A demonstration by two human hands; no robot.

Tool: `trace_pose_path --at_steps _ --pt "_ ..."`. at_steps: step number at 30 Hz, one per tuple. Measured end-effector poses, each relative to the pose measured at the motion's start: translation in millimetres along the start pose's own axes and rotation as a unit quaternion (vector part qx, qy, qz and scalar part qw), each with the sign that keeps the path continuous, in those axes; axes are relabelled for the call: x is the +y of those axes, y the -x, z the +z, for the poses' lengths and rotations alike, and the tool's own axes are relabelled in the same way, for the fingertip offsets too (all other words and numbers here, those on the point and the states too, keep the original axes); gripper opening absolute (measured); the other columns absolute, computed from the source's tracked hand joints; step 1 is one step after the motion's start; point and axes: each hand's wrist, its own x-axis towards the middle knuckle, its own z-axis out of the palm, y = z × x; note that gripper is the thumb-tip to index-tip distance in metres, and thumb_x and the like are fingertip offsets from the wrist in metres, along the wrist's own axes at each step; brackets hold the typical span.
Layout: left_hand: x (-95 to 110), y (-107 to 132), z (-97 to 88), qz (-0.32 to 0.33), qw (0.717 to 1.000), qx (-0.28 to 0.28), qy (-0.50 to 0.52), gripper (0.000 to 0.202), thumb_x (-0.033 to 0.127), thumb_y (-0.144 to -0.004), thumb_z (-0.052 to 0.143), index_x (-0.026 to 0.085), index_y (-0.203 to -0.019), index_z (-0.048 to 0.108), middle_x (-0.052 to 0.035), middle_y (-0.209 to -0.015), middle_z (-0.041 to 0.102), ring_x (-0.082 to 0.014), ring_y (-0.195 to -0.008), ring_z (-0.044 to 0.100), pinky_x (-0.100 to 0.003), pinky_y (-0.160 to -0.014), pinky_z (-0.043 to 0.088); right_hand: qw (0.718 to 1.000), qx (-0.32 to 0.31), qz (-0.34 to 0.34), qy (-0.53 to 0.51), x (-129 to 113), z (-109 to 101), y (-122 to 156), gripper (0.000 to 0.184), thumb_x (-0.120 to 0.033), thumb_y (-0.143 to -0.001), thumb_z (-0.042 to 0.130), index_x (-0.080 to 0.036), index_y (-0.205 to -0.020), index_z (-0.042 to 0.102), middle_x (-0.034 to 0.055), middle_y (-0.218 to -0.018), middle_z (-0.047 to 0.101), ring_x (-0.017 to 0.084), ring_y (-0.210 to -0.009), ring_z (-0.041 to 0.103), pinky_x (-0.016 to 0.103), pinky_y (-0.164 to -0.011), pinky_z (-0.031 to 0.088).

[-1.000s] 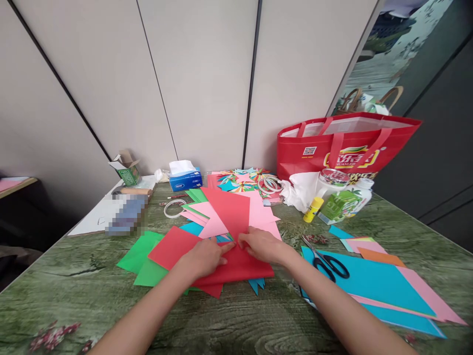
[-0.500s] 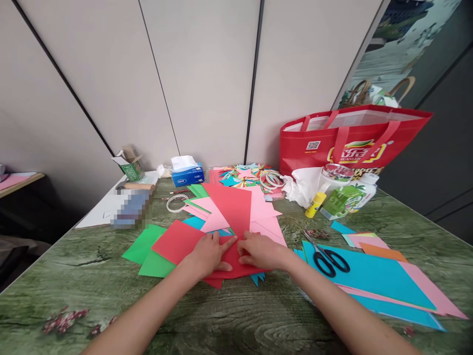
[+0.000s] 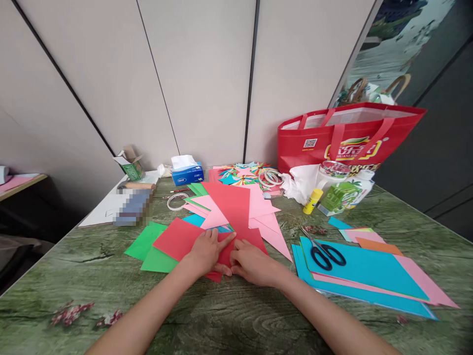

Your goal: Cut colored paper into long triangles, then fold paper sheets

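A piece of red paper (image 3: 257, 240) lies under both hands in the middle of the table. My left hand (image 3: 207, 250) rests on it with its fingers spread, the index finger pointing toward the right hand. Close beside it, my right hand (image 3: 253, 261) is closed, with its curled fingers and thumb at the paper's lower edge. Beyond the hands, a long red paper piece (image 3: 231, 204) crosses pink paper pieces (image 3: 271, 227). To the left, a red sheet (image 3: 177, 237) overlaps green sheets (image 3: 157, 259). My fingers hide part of the paper between them.
Black-handled scissors (image 3: 327, 255) lie on a stack of blue paper (image 3: 377, 273) at right. Further back stand a yellow glue stick (image 3: 313, 201), a red bag (image 3: 306, 153) and a blue tissue box (image 3: 188, 175). A tape roll (image 3: 177, 201) lies behind the papers.
My right hand has moved slightly left and down along the red paper, closer to the left hand. The left hand stays nearly in place, and the view has shifted a little.
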Motion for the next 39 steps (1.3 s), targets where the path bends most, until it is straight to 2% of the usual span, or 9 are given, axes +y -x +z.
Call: trace_pose_path --at_steps 3,8,16,22,26,34,39 --pt "-1 -1 1.5 0.001 1.000 0.004 0.001 0.101 0.066 -0.054 0.060 0.025 -0.138 0.022 -0.0185 -0.107 0.053 -0.0339 -0.095 0.050 -0.041 -0.081 0.036 1.000 0.013 0.018 -0.001 -1 5 4 0.026 -0.030 -0.085 0.044 -0.016 -0.088 0.065 0.0116 -0.097 0.060 0.025 -0.090 0.053 0.032 -0.072 0.038" --pt "-1 0 2.0 0.001 1.000 0.014 -0.007 0.099 0.069 -0.054 0.056 0.026 -0.137 0.024 -0.0183 -0.106 0.053 -0.0343 -0.095 0.050 -0.042 -0.079 0.036 0.999 0.028 0.037 0.002 2 9 11 0.026 -0.028 -0.086 0.041 -0.017 -0.087 0.065 0.0098 -0.093 0.064 0.024 -0.090 0.055 0.035 -0.078 0.035" --pt "-2 1 2.0 0.008 1.000 0.025 -0.010 0.101 0.072 -0.054 0.052 0.023 -0.138 0.023 -0.0170 -0.100 0.055 -0.0330 -0.090 0.051 -0.041 -0.078 0.037 0.997 0.032 0.066 0.002 32 6 35 0.018 -0.025 -0.083 0.046 -0.017 -0.080 0.063 0.0081 -0.087 0.066 0.024 -0.088 0.057 0.030 -0.072 0.035" --pt "-6 4 7.1 0.025 0.999 0.035 -0.007 0.098 0.072 -0.058 0.048 0.022 -0.138 0.021 -0.0170 -0.101 0.054 -0.0321 -0.091 0.049 -0.041 -0.079 0.037 0.997 0.036 0.075 -0.008 40 6 40 0.016 -0.026 -0.082 0.048 -0.019 -0.078 0.063 0.0061 -0.085 0.066 0.022 -0.086 0.058 0.028 -0.070 0.036" --pt "-16 12 13.7 0.029 0.998 0.056 0.021 0.097 0.068 -0.056 0.055 0.026 -0.137 0.022 -0.0138 -0.099 0.051 -0.0307 -0.089 0.048 -0.042 -0.079 0.038 0.996 0.037 0.074 -0.018 41 6 38 0.014 -0.025 -0.081 0.050 -0.020 -0.076 0.062 0.0050 -0.082 0.067 0.021 -0.084 0.058 0.027 -0.067 0.036" --pt "-50 38 26.1 0.036 0.993 0.073 0.085 0.089 0.067 -0.057 0.056 0.032 -0.134 0.029 -0.0041 -0.089 0.041 -0.0252 -0.083 0.045 -0.040 -0.079 0.037 0.996 0.036 0.077 -0.035 41 5 38 0.012 -0.023 -0.079 0.051 -0.019 -0.075 0.062 0.0051 -0.080 0.066 0.020 -0.082 0.058 0.025 -0.065 0.036" --pt "-56 40 29.8 0.046 0.990 0.074 0.108 0.089 0.067 -0.057 0.056 0.035 -0.134 0.027 -0.0032 -0.090 0.040 -0.0248 -0.085 0.043 -0.040 -0.081 0.036 0.995 0.030 0.092 -0.038 42 1 42 0.013 -0.024 -0.079 0.051 -0.019 -0.072 0.061 0.0048 -0.076 0.065 0.020 -0.079 0.058 0.025 -0.061 0.035"
